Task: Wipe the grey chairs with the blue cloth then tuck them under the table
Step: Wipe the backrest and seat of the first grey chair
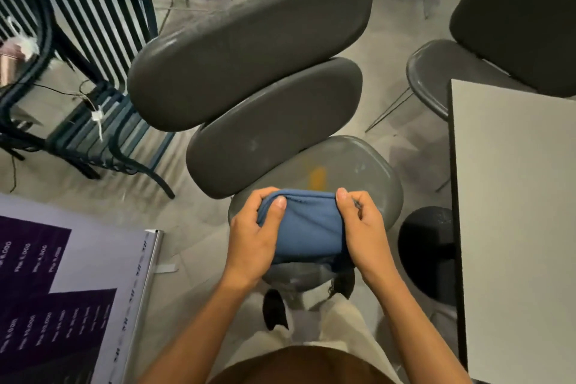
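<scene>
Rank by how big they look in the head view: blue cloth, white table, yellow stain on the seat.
1. white table, cut off by the frame edge
2. blue cloth, held nearer the camera, so it may look oversized
3. yellow stain

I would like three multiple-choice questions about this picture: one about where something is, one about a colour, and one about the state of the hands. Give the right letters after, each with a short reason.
1. Where is the white table?
A. at the right edge of the view
B. at the left edge
C. behind the slatted chair

2. What colour is the cloth?
A. red
B. blue
C. yellow

3. How is the cloth held?
A. by the left hand only
B. by no hand; it lies on the floor
C. by both hands

Answers:
1 A: the table's pale top fills the right side, beside the grey chair.
2 B: the fabric is plainly blue.
3 C: the left hand and the right hand each grip one end, above the seat.
</scene>
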{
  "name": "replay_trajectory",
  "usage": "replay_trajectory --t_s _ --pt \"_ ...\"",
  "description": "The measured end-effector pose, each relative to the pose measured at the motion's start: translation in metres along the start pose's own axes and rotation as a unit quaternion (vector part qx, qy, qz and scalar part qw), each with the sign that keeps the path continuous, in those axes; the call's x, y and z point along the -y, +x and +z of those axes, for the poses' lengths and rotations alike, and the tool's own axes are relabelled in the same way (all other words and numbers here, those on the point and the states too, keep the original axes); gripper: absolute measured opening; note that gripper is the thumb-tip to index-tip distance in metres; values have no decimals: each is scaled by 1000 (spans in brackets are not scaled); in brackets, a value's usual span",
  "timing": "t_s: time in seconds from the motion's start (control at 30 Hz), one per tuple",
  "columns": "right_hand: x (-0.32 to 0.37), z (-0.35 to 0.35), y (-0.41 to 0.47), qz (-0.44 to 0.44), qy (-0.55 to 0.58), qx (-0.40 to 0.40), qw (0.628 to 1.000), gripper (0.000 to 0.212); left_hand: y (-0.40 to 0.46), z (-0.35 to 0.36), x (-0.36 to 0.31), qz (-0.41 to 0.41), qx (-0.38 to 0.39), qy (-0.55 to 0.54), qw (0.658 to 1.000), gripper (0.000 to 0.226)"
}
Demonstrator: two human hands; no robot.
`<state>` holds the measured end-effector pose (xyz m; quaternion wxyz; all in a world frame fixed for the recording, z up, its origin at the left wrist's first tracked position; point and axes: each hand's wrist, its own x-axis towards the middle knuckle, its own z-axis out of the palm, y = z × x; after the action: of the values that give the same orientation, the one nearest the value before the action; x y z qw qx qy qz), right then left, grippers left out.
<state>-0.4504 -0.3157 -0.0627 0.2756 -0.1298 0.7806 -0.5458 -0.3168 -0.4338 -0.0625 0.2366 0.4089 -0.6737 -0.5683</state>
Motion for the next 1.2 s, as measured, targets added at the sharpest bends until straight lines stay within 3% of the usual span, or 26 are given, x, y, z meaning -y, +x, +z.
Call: replay_trajectory --t_s 0.17,0.3,0.37,0.53,0.8,1.0,1.1,1.2 --pt "15 2 53 -13 12 90 996 43 32 13 -7 8 -64 -15 998 9" --pt "33 -3 100 -6 30 220 975 22 52 29 -13 -23 -149 -9 989 12" --pt "48 -6 124 -7 34 277 960 25 63 38 -19 -33 -196 7 980 13" --pt "72 -3 175 -19 -47 366 929 26 86 53 -36 -26 -277 23 960 16" --pt "93 23 208 -68 -51 320 944 21 122 36 -53 13 -287 60 956 23" --pt "138 66 226 -149 -44 296 943 34 168 -13 -73 67 -292 68 952 15" --pt "170 87 241 -188 -48 266 944 47 197 -38 -85 87 -290 115 946 14" --pt "200 109 256 -224 -80 233 943 47 226 -59 -94 103 -299 145 937 16"
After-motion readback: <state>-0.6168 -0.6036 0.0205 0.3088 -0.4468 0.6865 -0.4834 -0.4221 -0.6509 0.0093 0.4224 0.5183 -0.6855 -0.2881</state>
